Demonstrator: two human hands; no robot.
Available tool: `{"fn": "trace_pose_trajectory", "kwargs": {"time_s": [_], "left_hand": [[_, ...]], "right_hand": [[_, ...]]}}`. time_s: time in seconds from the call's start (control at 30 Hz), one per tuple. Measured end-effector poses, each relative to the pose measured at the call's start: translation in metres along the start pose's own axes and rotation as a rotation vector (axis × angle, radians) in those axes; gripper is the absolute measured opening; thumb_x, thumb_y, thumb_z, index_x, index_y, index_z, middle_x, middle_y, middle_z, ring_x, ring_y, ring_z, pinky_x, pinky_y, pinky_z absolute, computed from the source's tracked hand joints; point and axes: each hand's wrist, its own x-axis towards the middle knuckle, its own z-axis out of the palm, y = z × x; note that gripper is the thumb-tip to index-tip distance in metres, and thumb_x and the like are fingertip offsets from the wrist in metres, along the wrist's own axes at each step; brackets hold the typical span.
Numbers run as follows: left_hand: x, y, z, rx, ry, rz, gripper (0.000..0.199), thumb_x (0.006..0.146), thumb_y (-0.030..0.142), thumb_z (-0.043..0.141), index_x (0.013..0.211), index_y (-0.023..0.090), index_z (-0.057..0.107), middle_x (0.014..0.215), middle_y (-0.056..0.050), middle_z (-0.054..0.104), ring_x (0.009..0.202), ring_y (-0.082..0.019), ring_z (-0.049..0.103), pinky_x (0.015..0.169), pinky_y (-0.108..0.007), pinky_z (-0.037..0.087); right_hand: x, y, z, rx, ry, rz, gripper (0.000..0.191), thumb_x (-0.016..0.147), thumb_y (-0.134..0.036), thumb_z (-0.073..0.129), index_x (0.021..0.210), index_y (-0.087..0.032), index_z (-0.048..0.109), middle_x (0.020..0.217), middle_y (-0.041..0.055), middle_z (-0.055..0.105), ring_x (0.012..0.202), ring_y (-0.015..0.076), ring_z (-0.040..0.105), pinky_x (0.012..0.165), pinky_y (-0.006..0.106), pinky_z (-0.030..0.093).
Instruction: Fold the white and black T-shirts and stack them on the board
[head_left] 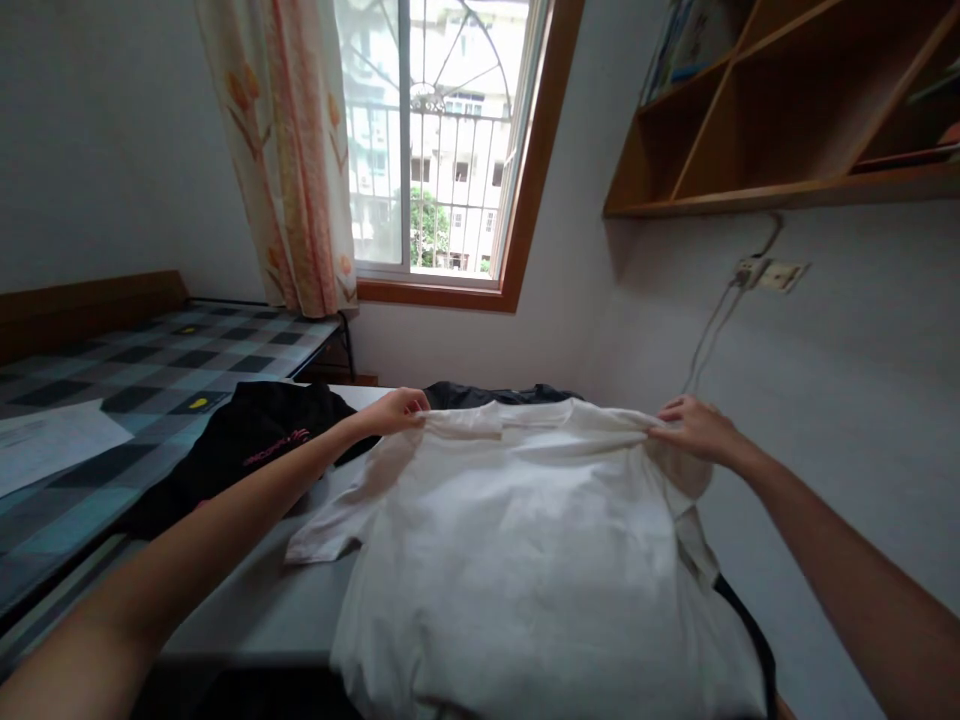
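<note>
A white short-sleeved T-shirt (pixel 532 540) is spread out in front of me, its neckline at the far side and its lower part reaching towards my body. My left hand (pixel 401 408) pinches the left shoulder seam, fingers closed on the cloth. At the opposite shoulder my right hand (pixel 694 430) grips the fabric in the same way. The left sleeve hangs onto the white table (pixel 255 600); the right sleeve droops below my right hand. Black clothing with pink lettering (pixel 277 415) lies left of the shirt, partly behind my left forearm.
Another dark garment (pixel 502 392) lies behind the shirt's collar. To the left is a bed with a checked cover (pixel 225 345) and a white paper sheet (pixel 56 440). A wooden shelf (pixel 787 110) juts out at upper right, above a socket with cables (pixel 752 270). A curtained window (pixel 450 150) is ahead.
</note>
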Motion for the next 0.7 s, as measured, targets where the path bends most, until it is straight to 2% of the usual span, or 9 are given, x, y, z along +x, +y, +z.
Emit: {"fn": "trace_pose_trajectory", "kwargs": {"time_s": [0.07,0.17,0.23,0.3,0.37,0.47,0.53,0.63,0.7], "left_hand": [[-0.001,-0.008,0.015,0.172,0.002,0.022,0.011,0.076,0.022,0.058,0.078,0.015,0.067,0.077,-0.005,0.067,0.073,-0.017,0.063,0.068,-0.026,0.048],[-0.008,-0.006,0.03,0.365,0.088,0.013,0.015,0.078,0.017,0.054,0.079,0.017,0.069,0.091,-0.007,0.068,0.082,-0.018,0.065,0.075,-0.027,0.048],[-0.011,-0.003,0.037,0.374,0.115,-0.029,0.017,0.08,0.021,0.054,0.089,0.019,0.069,0.097,-0.007,0.068,0.086,-0.019,0.065,0.076,-0.027,0.049],[-0.011,-0.003,0.044,0.3,0.093,-0.057,0.024,0.082,0.028,0.056,0.101,0.018,0.067,0.104,-0.008,0.068,0.088,-0.019,0.066,0.074,-0.026,0.05],[-0.008,-0.007,0.052,0.186,0.046,-0.088,0.035,0.082,0.034,0.059,0.112,0.017,0.063,0.115,-0.011,0.065,0.079,-0.017,0.067,0.067,-0.024,0.051],[-0.003,-0.015,0.064,0.001,-0.042,-0.18,0.046,0.079,0.041,0.063,0.117,0.015,0.061,0.121,-0.013,0.062,0.058,-0.012,0.063,0.05,-0.022,0.048],[0.001,-0.02,0.071,-0.062,-0.042,-0.199,0.046,0.075,0.043,0.068,0.11,0.014,0.064,0.105,-0.011,0.068,0.054,-0.011,0.061,0.047,-0.021,0.045],[0.004,-0.021,0.077,-0.118,0.086,-0.163,0.039,0.072,0.045,0.07,0.093,0.013,0.067,0.074,-0.004,0.067,0.05,-0.011,0.058,0.046,-0.02,0.043],[0.001,-0.016,0.076,-0.213,0.234,-0.107,0.037,0.075,0.048,0.067,0.088,0.014,0.065,0.064,0.0,0.061,0.046,-0.01,0.055,0.044,-0.021,0.041]], "right_hand": [[-0.005,-0.008,0.024,-0.156,-0.049,-0.002,0.022,0.077,-0.033,0.063,0.085,-0.018,0.077,0.105,0.0174,0.064,0.102,0.0346,0.058,0.089,0.045,0.044],[-0.019,-0.017,0.04,-0.227,-0.052,0.004,0.025,0.083,-0.03,0.054,0.09,-0.024,0.078,0.099,0.0144,0.065,0.094,0.0307,0.061,0.081,0.041,0.046],[-0.027,-0.021,0.038,-0.206,-0.027,0.07,0.028,0.086,-0.031,0.05,0.091,-0.026,0.078,0.094,0.0146,0.068,0.084,0.0299,0.064,0.073,0.04,0.047],[-0.031,-0.024,0.031,-0.167,0.015,0.153,0.03,0.087,-0.035,0.05,0.094,-0.025,0.077,0.093,0.0163,0.071,0.081,0.0317,0.065,0.069,0.041,0.047],[-0.031,-0.024,0.026,-0.075,0.059,0.195,0.033,0.087,-0.037,0.049,0.101,-0.024,0.076,0.091,0.0164,0.072,0.08,0.0323,0.066,0.068,0.041,0.047],[-0.031,-0.022,0.028,0.273,0.032,0.233,0.04,0.088,-0.031,0.044,0.117,-0.017,0.069,0.072,0.0105,0.071,0.065,0.0249,0.067,0.063,0.035,0.05],[-0.034,-0.022,0.033,0.57,-0.049,0.322,0.044,0.088,-0.024,0.04,0.124,-0.011,0.062,0.056,0.0051,0.065,0.048,0.0196,0.061,0.049,0.029,0.047],[-0.044,-0.03,0.04,0.983,-0.106,0.483,0.04,0.086,-0.021,0.041,0.122,-0.013,0.057,0.05,0.0013,0.061,0.036,0.0152,0.055,0.034,0.02,0.033],[-0.055,-0.039,0.041,1.253,-0.017,0.529,0.032,0.083,-0.022,0.048,0.113,-0.018,0.058,0.058,0.0014,0.066,0.04,0.014,0.058,0.033,0.017,0.035]]}}
